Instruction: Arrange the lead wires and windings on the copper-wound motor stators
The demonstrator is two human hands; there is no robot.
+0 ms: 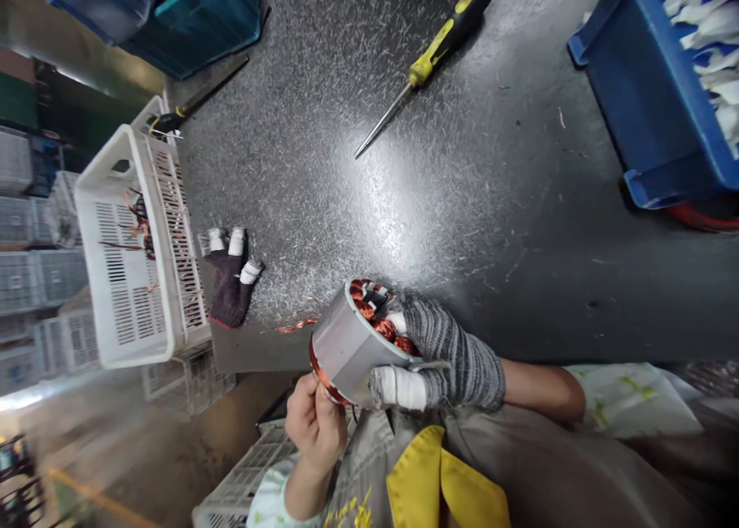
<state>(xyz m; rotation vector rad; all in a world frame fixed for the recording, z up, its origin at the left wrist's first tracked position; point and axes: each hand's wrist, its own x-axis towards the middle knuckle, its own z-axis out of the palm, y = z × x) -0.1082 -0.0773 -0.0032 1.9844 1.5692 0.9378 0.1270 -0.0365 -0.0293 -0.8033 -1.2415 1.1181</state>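
head view: the gloved right hand (453, 355) grips the motor coil (346, 347), whose long axis slants down-left to the bare left hand (315, 424), which pinches its copper wire (319, 375).

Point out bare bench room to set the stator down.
Bare: the wide stretch of bench between screwdriver, blue bin and stator. Crowded: the left edge, with basket, glove and copper scraps.

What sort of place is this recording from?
Probably a motor-winding or motor-repair workshop: the right hand holds a copper-wound motor core, a screwdriver lies on the scratched metal bench, and a slotted white crate and blue bin stand nearby.
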